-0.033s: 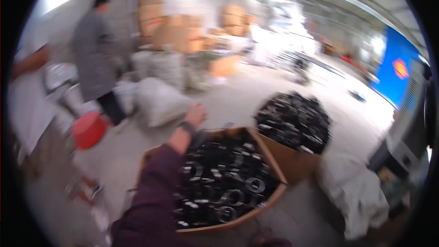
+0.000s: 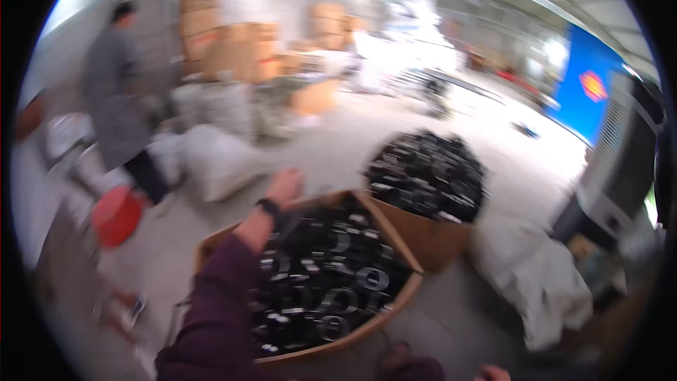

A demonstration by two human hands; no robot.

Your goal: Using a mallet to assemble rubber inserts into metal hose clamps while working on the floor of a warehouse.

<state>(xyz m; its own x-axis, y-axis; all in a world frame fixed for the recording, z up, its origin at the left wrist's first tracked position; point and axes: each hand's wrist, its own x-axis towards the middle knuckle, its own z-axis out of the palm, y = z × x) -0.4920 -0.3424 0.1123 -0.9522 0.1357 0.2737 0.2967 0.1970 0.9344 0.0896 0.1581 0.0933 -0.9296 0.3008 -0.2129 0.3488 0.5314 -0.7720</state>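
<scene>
My left hand (image 2: 285,187) reaches out over the far left edge of an open cardboard box (image 2: 416,283), with a dark band (image 2: 269,207) round its wrist. Blur smears its fingers, and I cannot tell whether it holds anything. Below that forearm, the box is filled with black ring-shaped parts (image 2: 338,268), some showing pale or clear rims. At the bottom edge, only a small part of my right hand (image 2: 493,372) shows, its fingers mostly cut off.
Beyond the box stands a round heap of similar black parts (image 2: 427,175). A white sack (image 2: 532,275) and a grey machine (image 2: 613,162) are to the right. Leftward are a red tub (image 2: 118,216), a stuffed pale sack (image 2: 218,159) and a standing person (image 2: 116,88). Stacked cartons (image 2: 199,21) line the wall.
The view has swung, so the surroundings sit further left. My left hand stays beyond the box's far left edge. Part of my right hand has come in at the bottom.
</scene>
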